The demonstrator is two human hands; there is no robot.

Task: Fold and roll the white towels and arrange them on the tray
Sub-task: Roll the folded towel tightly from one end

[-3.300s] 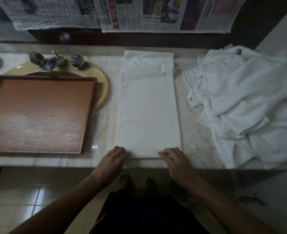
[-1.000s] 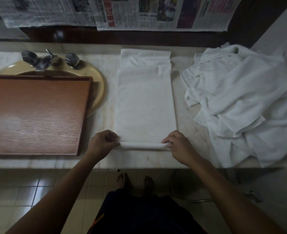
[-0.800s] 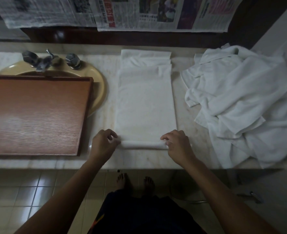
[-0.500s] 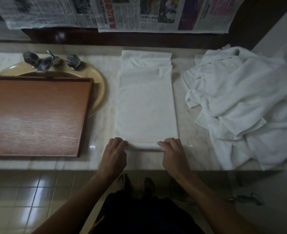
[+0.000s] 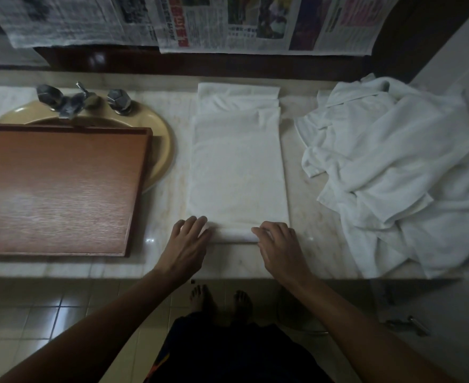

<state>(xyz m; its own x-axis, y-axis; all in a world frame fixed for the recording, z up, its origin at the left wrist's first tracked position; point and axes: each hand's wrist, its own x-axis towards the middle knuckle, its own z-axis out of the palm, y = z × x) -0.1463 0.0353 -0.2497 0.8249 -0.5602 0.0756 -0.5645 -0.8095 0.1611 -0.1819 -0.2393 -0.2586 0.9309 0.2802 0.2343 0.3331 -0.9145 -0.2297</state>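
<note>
A white towel (image 5: 237,167), folded into a long strip, lies on the marble counter, running away from me. Its near end is turned into a small roll (image 5: 234,235). My left hand (image 5: 187,244) rests on the roll's left end with fingers nearly straight. My right hand (image 5: 278,244) presses on the roll's right end, fingers extended over it. A brown wooden tray (image 5: 59,189) sits to the left, with nothing on it. A heap of loose white towels (image 5: 401,172) lies at the right.
The tray lies partly over a yellow sink (image 5: 161,145) with a chrome faucet (image 5: 73,102) behind it. Newspaper sheets (image 5: 227,23) hang on the wall at the back. The counter's front edge (image 5: 227,275) runs just below my hands; tiled floor and my bare feet show beneath.
The near end of the towel has been turned over into a small roll. My hands went from pinching its ends to lying flatter on top of it.
</note>
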